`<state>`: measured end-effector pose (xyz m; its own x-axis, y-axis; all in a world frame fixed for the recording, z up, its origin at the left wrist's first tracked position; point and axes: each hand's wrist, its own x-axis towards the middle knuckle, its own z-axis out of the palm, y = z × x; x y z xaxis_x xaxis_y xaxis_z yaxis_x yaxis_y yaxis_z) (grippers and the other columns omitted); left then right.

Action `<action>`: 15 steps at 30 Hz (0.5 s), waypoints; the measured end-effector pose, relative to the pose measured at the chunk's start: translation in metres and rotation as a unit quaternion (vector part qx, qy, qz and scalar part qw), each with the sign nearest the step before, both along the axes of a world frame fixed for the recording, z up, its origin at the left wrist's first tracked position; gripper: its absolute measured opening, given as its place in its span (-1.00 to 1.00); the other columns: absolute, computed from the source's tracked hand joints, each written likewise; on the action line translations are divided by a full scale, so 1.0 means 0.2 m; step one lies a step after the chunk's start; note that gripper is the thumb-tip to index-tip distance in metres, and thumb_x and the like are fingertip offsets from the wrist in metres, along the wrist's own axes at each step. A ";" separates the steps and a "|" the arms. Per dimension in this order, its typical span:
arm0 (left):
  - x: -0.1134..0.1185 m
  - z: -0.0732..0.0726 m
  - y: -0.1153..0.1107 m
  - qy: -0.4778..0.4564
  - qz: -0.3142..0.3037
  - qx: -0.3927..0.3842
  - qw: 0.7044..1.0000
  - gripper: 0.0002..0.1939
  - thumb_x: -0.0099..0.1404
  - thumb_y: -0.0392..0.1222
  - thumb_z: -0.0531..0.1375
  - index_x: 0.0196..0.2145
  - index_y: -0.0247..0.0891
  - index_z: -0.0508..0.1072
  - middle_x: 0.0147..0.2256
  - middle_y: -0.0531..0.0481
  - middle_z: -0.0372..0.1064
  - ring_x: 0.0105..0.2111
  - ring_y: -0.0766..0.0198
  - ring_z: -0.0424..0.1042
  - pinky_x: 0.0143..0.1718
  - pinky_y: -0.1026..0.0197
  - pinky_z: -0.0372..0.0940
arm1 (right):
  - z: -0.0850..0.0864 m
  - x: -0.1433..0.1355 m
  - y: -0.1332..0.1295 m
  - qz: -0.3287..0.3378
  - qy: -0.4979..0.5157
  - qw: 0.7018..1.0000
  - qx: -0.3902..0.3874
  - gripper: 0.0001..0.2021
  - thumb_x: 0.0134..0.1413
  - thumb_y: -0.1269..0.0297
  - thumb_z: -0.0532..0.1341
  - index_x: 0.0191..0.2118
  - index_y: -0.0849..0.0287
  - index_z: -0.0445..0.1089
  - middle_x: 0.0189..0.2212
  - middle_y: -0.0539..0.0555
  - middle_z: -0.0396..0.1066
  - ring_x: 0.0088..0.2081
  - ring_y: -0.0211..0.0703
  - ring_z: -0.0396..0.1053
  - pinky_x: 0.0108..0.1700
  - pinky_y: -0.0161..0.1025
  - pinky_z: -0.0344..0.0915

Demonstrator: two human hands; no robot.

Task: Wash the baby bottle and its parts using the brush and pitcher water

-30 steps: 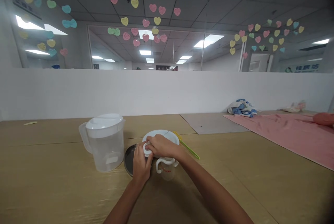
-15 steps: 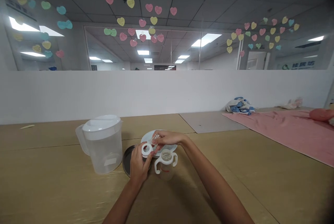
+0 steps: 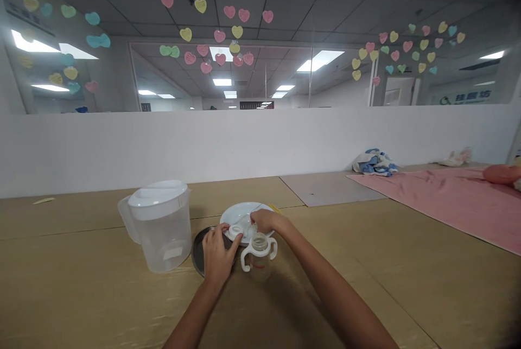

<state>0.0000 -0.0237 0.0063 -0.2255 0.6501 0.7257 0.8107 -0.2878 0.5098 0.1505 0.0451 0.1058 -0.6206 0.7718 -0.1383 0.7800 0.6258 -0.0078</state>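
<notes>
My left hand (image 3: 218, 251) grips a white bottle collar ring (image 3: 235, 231) between thumb and fingers, over the edge between a dark round metal tray (image 3: 198, 254) and a white plate (image 3: 230, 211). My right hand (image 3: 265, 220) reaches low over the plate with its fingers curled. Translucent pieces (image 3: 245, 222) lie by its fingertips; what exactly the fingers pinch is hidden. Just in front of the plate stands a clear baby bottle (image 3: 259, 268), upright, with its mouth uncovered and a white two-handled holder (image 3: 245, 258) around its neck.
On the left a translucent lidded pitcher (image 3: 165, 229) stands close to the metal tray. Something yellow (image 3: 275, 208) shows behind the plate. A pink cloth (image 3: 439, 197) and a bundled blue-and-white cloth (image 3: 374, 163) lie at the right. A white wall (image 3: 244, 145) runs along the back.
My right hand has moved away from the collar ring, right and down to the plate. My left hand has tilted the ring flatter, lowering it slightly. The bottle stays in place.
</notes>
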 end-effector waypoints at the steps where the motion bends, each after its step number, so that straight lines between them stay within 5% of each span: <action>1: 0.00 0.00 0.00 0.009 0.000 -0.010 1.000 -0.65 0.16 0.10 0.10 -0.23 -0.20 0.36 -0.23 -0.08 0.42 -0.15 0.05 0.34 -0.04 -0.06 0.10 | -0.01 0.00 0.01 0.001 -0.001 1.000 0.000 -0.61 -0.24 0.39 0.28 -0.15 0.25 0.41 -0.16 0.19 0.44 -0.15 -0.02 0.38 -0.22 -0.28 0.26; 9: 0.01 0.02 -0.03 0.058 -0.020 -0.077 0.995 -0.67 0.29 -0.02 -0.03 -0.09 -0.11 0.38 -0.14 -0.03 0.41 -0.07 0.11 0.26 0.03 -0.06 -0.04 | -0.09 0.00 0.11 0.008 -0.016 0.999 -0.039 -0.60 -0.24 0.29 0.27 -0.15 0.24 0.43 -0.19 0.17 0.45 -0.18 -0.03 0.40 -0.21 -0.29 0.27; 15: 0.02 0.02 -0.02 0.059 -0.019 -0.114 0.991 -0.62 0.31 -0.01 -0.08 0.01 -0.03 0.32 -0.09 -0.01 0.38 -0.03 0.10 0.21 0.04 -0.09 -0.11 | -0.08 0.00 0.11 0.006 -0.027 0.998 -0.053 -0.52 -0.23 0.27 0.26 -0.06 0.26 0.38 -0.11 0.20 0.41 -0.13 0.02 0.38 -0.20 -0.27 0.28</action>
<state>0.0035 -0.0274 0.0110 -0.1195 0.8071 0.5781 0.8598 -0.2071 0.4668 0.1511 0.0680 0.0896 -0.6186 0.7441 -0.2523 0.7741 0.6322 -0.0337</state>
